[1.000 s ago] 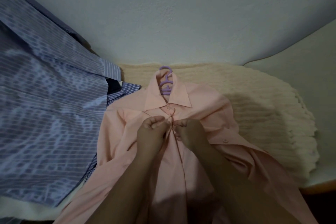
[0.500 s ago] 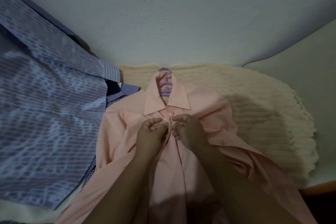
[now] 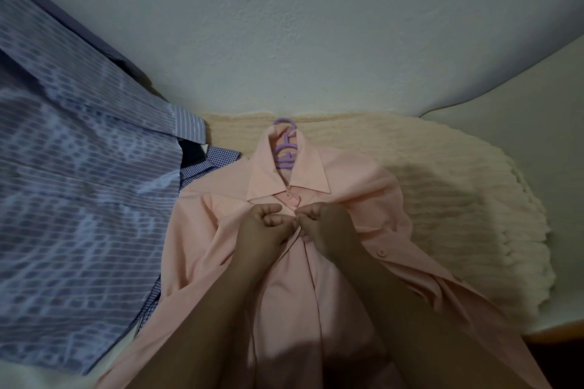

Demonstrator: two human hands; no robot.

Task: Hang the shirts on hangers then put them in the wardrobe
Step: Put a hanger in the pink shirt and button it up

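A peach-pink shirt [image 3: 344, 186] lies front-up on a cream ribbed blanket [image 3: 458, 199]. A purple plastic hanger [image 3: 286, 148] sits inside it, its hook sticking out above the collar. My left hand [image 3: 264, 227] and my right hand [image 3: 325, 226] meet at the front placket just below the collar button. Each pinches one edge of the placket with curled fingers. The spot between the fingertips is hidden. The lower shirt front is covered by my forearms.
A blue-and-white striped shirt [image 3: 72, 205] is spread over the left side. A small-checked blue shirt [image 3: 218, 159] and a dark garment [image 3: 191, 150] peek out between it and the pink one. A pale wall [image 3: 300, 35] rises behind the blanket.
Both hands stay on the placket below the collar, with only small finger movements. The shirt and hanger lie as before.
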